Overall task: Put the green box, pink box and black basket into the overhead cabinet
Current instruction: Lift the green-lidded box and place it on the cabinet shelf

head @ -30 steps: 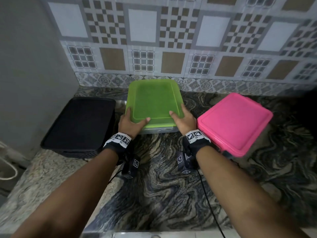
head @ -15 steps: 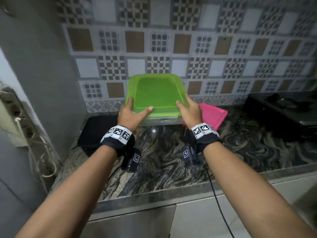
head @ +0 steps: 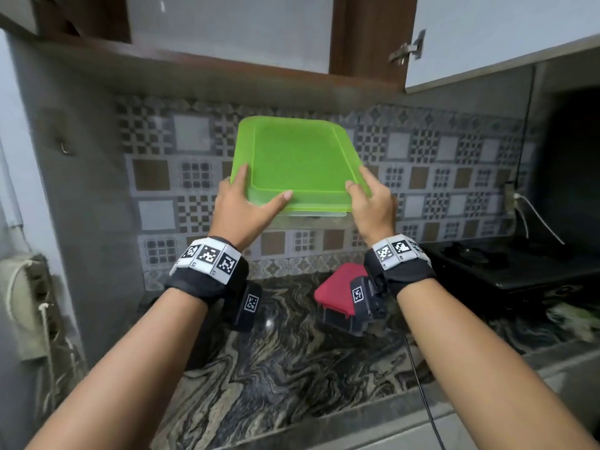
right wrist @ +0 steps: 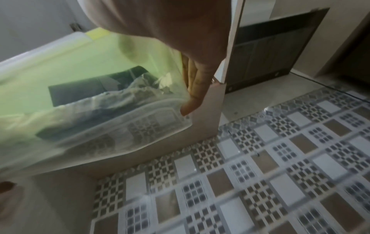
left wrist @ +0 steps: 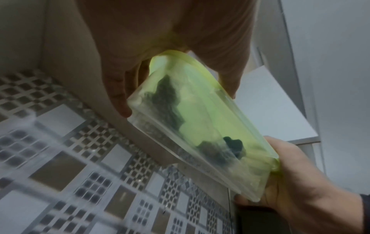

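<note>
The green box (head: pixel 297 164), a clear tub with a green lid, is held up in the air in front of the tiled wall, just below the overhead cabinet (head: pixel 227 30). My left hand (head: pixel 253 196) grips its near left corner and my right hand (head: pixel 360 185) its near right corner, thumbs on the lid. In the left wrist view my fingers (left wrist: pixel 118 95) lie under the green box (left wrist: pixel 200 126), which shows dark contents. The right wrist view shows the green box (right wrist: pixel 80 95) from below. The pink box (head: pixel 334 287) lies on the counter. My left forearm hides the black basket.
The cabinet door (head: pixel 487 37) stands open at the upper right, and the cabinet's brown bottom edge (head: pixel 227 76) runs above the box. A black stove (head: pixel 506 264) sits on the marbled counter (head: pixel 292 368) at the right. A power strip (head: pixel 29 303) hangs on the left wall.
Both hands have lifted the green box off the counter and raised it toward the cabinet. The view has tilted up, so the open cabinet now shows.
</note>
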